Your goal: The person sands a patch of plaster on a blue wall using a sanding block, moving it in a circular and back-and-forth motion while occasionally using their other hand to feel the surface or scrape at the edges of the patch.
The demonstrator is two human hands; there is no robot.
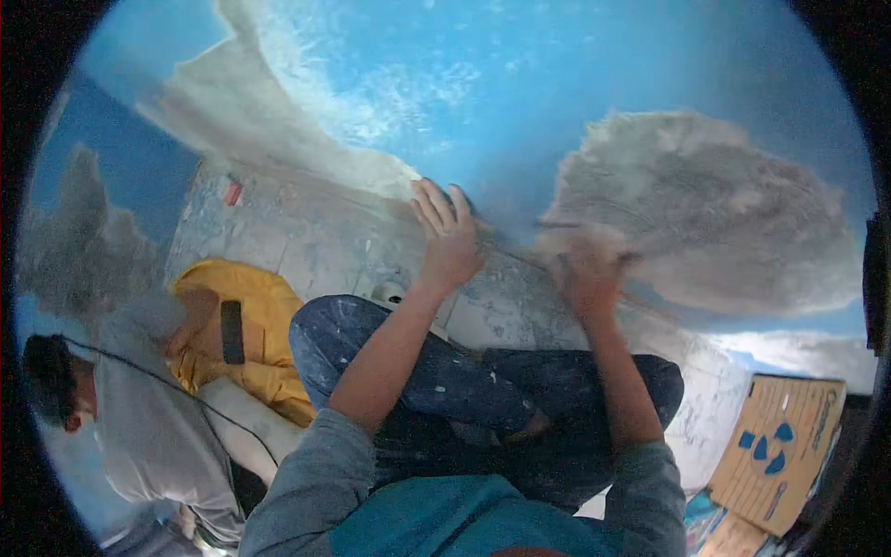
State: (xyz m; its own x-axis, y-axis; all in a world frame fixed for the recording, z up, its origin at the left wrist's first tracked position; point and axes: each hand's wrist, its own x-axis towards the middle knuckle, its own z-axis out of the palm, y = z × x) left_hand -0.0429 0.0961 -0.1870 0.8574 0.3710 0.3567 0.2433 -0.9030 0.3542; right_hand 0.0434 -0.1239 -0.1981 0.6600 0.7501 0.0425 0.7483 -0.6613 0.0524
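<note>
A wall (529,76) painted sky blue with white and grey cloud patches rises before me. My left hand (449,237) rests on the lower part of it, fingers spread, holding nothing that I can see. Motion blurs my right hand (590,275), which is closed around a small tool (555,225) against the wall. Its dark end shows beside the fingers, but the blur hides what kind it is. A large grey-white cloud patch (703,216) lies just above and to the right of that hand. My crossed legs are in paint-spotted dark trousers (431,376).
A person (160,432) in a grey shirt sits at the left, beside a yellow cloth item (275,299) with a dark strip. The paint-stained pale floor (334,244) meets the wall. A red piece (234,193) lies at far left. A cardboard box (779,445) stands at lower right.
</note>
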